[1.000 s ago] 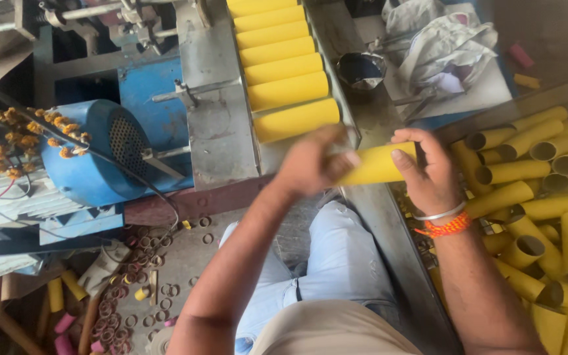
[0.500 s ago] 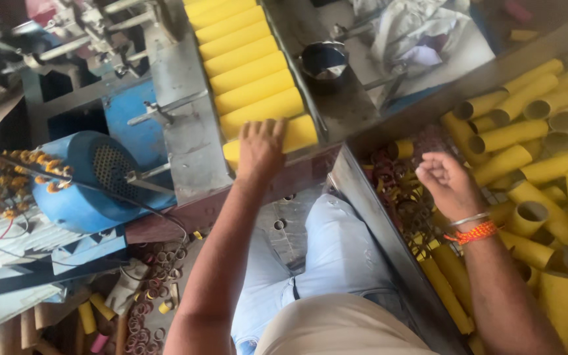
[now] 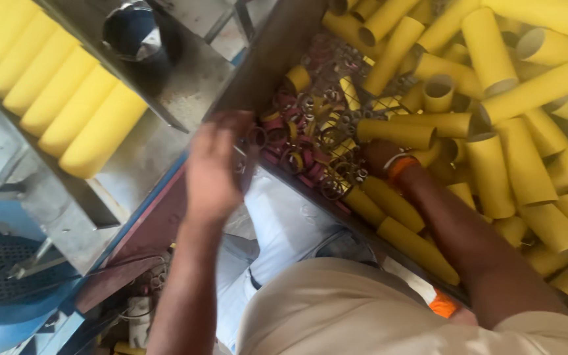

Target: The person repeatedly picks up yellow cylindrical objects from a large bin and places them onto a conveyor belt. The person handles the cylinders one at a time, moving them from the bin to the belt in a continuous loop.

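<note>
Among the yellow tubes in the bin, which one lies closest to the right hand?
The yellow tube lying crosswise just above the right hand, directly over the orange wristband. The other tubes lie farther right or up in the pile; this one overlaps the hand.

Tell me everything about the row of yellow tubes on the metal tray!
The row of yellow tubes lies side by side on a grey metal tray, upper left. They are plain, smooth cylinders, cardboard by the look, all parallel and touching their neighbours. About five show; the row runs out of view. No hand touches them; the left hand hovers to their right.
</note>
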